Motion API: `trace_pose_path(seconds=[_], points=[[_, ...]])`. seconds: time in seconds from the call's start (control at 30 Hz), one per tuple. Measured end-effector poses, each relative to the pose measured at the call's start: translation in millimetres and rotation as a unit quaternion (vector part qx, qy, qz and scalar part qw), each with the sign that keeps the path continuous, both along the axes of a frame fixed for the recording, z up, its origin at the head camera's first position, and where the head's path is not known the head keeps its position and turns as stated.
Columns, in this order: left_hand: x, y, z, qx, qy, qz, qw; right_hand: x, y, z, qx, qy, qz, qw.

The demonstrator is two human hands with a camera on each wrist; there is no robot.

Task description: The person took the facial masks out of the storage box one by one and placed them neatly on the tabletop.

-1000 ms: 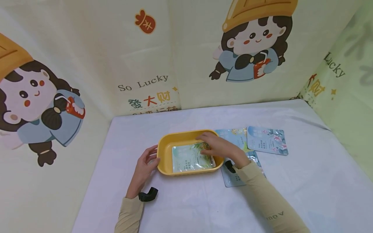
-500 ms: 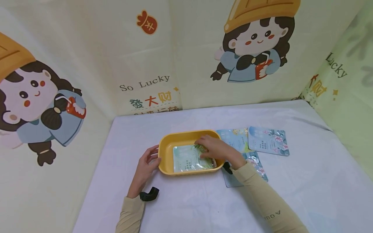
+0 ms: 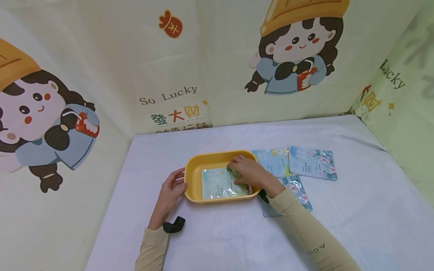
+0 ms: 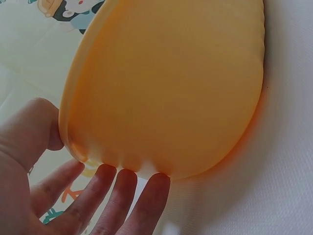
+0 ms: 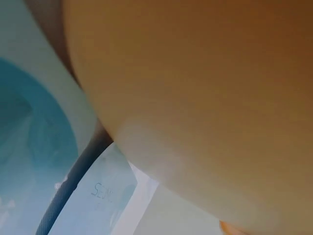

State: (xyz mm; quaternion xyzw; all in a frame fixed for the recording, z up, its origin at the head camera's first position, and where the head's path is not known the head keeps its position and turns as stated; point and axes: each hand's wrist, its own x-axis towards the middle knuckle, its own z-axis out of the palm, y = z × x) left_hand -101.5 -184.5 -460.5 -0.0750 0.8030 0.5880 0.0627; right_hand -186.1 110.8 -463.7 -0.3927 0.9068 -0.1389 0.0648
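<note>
A yellow plastic basket (image 3: 193,177) stands on the table. A pale green sheet mask packet (image 3: 217,184) lies flat inside it. My left hand (image 3: 170,192) holds the basket's left end, its fingertips (image 4: 156,183) against the outer wall and the thumb at the rim. Inside the basket's right half, my right hand (image 3: 249,171) pinches the packet's leafy right end between thumb and fingers. Part of that end is hidden under the hand. The right wrist view is mostly filled by the blurred basket wall (image 5: 186,98), so the right fingers do not show there.
Right of the basket lie three more sheet mask packets: a light blue one (image 3: 269,162), a blue flowered one (image 3: 313,162), and a nearer one (image 3: 298,190) partly under the right forearm. A printed cloth backdrop (image 3: 220,75) rises behind the white table (image 3: 217,241).
My right hand has drawn its thumb and fingers closer together on the packet's right end, which now looks bunched. The left hand and basket have stayed about the same.
</note>
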Motion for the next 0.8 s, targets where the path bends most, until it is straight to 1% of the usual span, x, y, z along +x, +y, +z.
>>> trace_pose_path(seconds=[0.07, 0.27, 0.37, 0.43, 0.5, 0.7, 0.8], points=[[2.4, 1.7, 6.4, 0.002, 0.003, -0.003, 1.0000, 0.3, -0.5, 1.2, -0.001, 0.005, -0.001, 1.000], [4.0, 2.8, 10.5, 0.001, 0.006, -0.005, 1.0000, -0.2, -4.8, 2.8, -0.004, 0.019, -0.014, 1.000], [3.7, 2.6, 10.9, -0.002, 0.001, -0.003, 1.0000, -0.2, -6.4, 2.5, -0.008, 0.009, -0.021, 1.000], [3.0, 1.9, 9.0, -0.003, 0.001, -0.004, 1.0000, -0.1, -6.5, 2.6, -0.012, -0.003, -0.025, 1.000], [1.1, 0.4, 4.5, -0.003, 0.001, -0.005, 1.0000, 0.1, -5.9, 2.4, -0.014, -0.012, -0.028, 0.999], [-7.6, -9.3, -20.4, 0.000, 0.005, -0.004, 1.0000, -1.1, -5.5, 1.9, -0.020, -0.021, -0.037, 0.999], [-8.8, -11.9, -26.3, 0.004, 0.015, -0.007, 0.9998, -1.7, -5.5, 1.4, -0.038, -0.013, -0.036, 0.999]])
